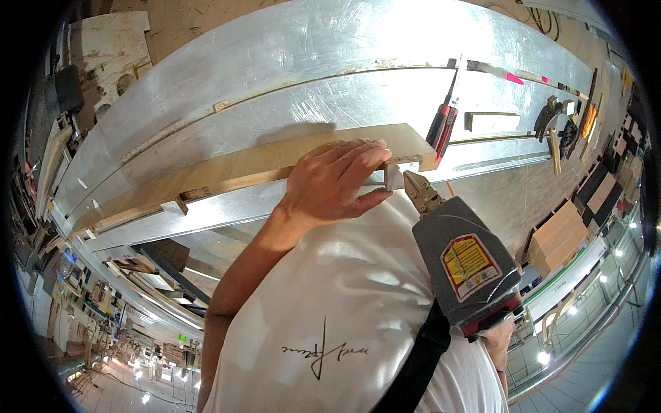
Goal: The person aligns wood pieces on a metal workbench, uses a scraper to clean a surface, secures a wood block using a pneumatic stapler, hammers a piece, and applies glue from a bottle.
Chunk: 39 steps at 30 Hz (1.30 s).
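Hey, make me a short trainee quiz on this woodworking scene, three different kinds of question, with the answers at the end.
1. True or false: the left grip rests on the long, flat, light-brown wooden board.

2. On which side of the left grip is the boxy grey power tool with a red-and-yellow label?
A. Its left
B. Its right
C. The far side of the board

3. What small thing sits at the board's near edge, just left of the tool's metal nose?

Key: 1. True. 2. B. 3. A small, pale wooden block.
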### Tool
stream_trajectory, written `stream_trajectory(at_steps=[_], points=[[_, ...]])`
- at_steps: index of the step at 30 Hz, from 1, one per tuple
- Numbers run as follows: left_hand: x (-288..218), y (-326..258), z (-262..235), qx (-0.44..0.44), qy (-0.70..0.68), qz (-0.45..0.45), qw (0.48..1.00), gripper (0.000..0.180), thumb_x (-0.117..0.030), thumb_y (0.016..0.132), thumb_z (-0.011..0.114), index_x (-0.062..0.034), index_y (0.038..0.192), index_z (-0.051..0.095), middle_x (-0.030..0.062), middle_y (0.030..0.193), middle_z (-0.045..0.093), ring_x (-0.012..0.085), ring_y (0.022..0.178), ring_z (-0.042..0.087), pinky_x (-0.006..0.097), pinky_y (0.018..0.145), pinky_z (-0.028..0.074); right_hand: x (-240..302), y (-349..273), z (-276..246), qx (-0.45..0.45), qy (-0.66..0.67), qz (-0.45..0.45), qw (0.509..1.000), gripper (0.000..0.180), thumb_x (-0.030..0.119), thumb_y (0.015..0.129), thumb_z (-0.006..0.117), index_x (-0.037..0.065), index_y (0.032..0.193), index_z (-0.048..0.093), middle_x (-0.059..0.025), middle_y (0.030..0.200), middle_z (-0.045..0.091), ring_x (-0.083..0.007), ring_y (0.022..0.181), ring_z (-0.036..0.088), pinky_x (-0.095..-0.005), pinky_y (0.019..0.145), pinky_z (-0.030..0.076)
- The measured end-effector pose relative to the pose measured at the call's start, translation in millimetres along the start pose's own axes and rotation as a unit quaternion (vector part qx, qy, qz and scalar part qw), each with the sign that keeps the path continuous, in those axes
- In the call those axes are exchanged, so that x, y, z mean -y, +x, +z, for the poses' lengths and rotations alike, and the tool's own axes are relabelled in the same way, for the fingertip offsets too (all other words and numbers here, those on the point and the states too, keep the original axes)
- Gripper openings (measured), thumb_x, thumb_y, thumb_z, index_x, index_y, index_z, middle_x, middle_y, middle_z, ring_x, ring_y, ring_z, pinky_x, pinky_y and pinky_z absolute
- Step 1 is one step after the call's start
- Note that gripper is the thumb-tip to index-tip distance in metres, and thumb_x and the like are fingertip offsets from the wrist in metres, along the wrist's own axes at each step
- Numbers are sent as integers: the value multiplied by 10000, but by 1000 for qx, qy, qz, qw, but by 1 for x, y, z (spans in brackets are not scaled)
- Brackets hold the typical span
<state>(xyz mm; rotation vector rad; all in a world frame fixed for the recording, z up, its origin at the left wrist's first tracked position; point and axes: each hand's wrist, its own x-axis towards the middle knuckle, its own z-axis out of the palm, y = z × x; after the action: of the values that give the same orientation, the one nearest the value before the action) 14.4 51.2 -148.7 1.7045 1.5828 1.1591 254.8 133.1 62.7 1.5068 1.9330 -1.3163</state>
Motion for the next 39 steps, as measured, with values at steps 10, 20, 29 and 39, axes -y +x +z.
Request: stream_trajectory(at_steps=[10,20,29,39], points=[[2,0,-2,11,18,18,1000,519,-374,824,873,-69,1192,671,102,1184,767,254,1048,763,377,853,622,-1,-2,0,34,69,71,995,945,531,596,801,-80,1300,641,-259,1020,703,-395,935,677,-441,940,470],[1,1,-1,13,25,10,1000,519,-269,767,879,-64,1197,672,96,1152,772,257,1047,764,381,868,619,-8,-6,4,22,-1,18,1000,1047,553,566,803,-100,1361,609,-258,1060,713,-392,997,659,-443,971,443],[0,2,-2,21,20,3,1000,557,-272,773,885,-63,1240,665,99,1134,774,261,1050,766,387,875,624,16,-4,0,11,-28,27,999,1071,595,573,798,-84,1380,611,-260,1055,710,-385,1042,634,-460,1004,425],[1,1,-1,20,20,1,1000,557,-274,784,886,-69,1248,658,105,1142,773,262,1047,767,382,873,627,0,0,-2,3,-36,-25,999,997,567,616,790,-102,1338,630,-238,932,734,-350,859,719,-433,879,519]])
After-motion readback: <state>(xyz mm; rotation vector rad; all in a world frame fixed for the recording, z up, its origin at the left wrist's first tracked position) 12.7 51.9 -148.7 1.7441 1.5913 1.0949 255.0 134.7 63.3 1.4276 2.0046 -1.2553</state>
